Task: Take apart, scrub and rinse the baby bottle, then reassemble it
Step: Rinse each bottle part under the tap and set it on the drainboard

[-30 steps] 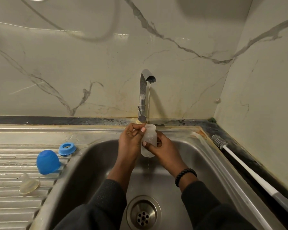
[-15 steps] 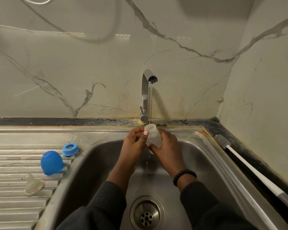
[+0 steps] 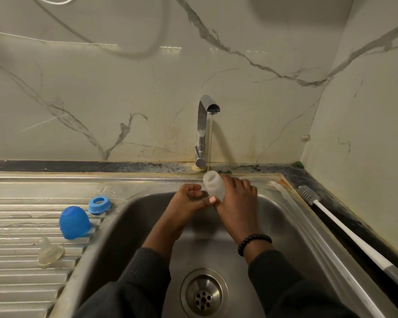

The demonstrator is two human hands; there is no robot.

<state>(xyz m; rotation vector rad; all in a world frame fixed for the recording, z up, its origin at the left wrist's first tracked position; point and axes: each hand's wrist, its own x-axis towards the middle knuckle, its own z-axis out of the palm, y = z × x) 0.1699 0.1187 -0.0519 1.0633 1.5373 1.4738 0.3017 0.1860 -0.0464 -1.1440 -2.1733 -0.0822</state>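
1. sink (image 3: 283, 216): steel basin, both hands over it at the back; tap (image 3: 203, 131) runs a thin stream down to the bottle mouth.
2. brush (image 3: 345, 228): long white handle, lies on the counter edge right of the sink, well apart from the hands.
3. right hand (image 3: 238, 203): wrapped round the bottle body from the right side, closed on it, carrying it.
4. left hand (image 3: 189, 200): fingers curled, thumb tip touching the bottle's lower side; looks like a steadying touch, not a full clasp.
5. cap (image 3: 74, 222): blue dome, on the drainboard left of the sink.
6. bottle (image 3: 214, 185): small frosted plastic, open mouth tilted up-left under the stream. likely light and stiff, not fragile, but wet so slippery; best held round the mid body, clear of the threaded neck.
7. ring (image 3: 99, 204): blue collar, just behind the cap.
8. teat (image 3: 49, 252): clear, soft-looking, near front of the drainboard; probably floppy and slick, pinch at the base flange.
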